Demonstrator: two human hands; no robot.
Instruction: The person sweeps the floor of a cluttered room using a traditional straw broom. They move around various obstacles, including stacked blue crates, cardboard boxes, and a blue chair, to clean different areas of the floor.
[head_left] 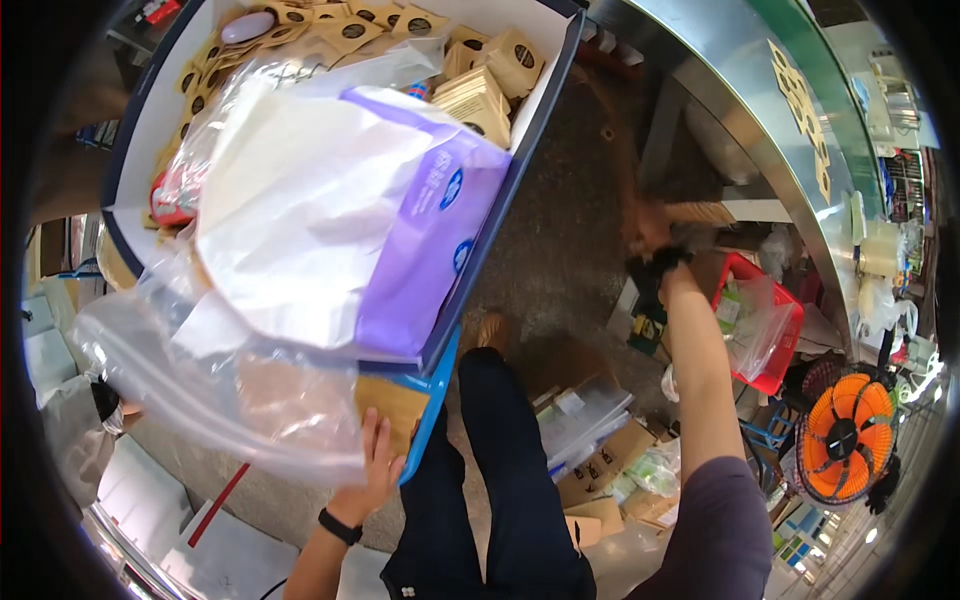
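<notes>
Brown flat piece [392,404] sits at the blue tray [437,402], by the big box [533,132]; left hand [370,478] has fingers on it, probably steadying; can't tell if clamped. Right hand [651,228] blurred, grip unreadable, near red basket [786,350].

Left fingers [371,424] on tan piece [398,402]

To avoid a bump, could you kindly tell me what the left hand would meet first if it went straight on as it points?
Past the brown board it appears to touch, the left hand would probably meet the dark blue box first, at its near edge, though depth is unclear.
</notes>
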